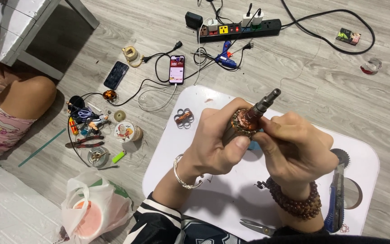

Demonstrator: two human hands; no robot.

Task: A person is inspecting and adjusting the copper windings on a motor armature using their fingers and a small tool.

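Left hand (pixel 217 144) wrapped round a motor armature (pixel 249 119), fingers (pixel 213 118) curled shut on its body, thumb across the front. Right hand (pixel 294 144) closed against the armature's upper end from the other side, fingertips pinched at the copper windings; cannot tell whether anything thin is held there. Armature raised above the white bench (pixel 195 180), tilted, steel shaft pointing up and away to the right. On the bench: small copper coil part (pixel 183 117) just left of the hands, scissors (pixel 256 227) near the lower edge, blue utility knife (pixel 336 199) at the right. On the floor beyond: power strip (pixel 240 30), blue glue gun (pixel 225 56), lit phone (pixel 177 69), dark phone (pixel 116 75), pliers (pixel 84 142), plastic bag (pixel 93 208). Another person's knee (pixel 28 97) at left.
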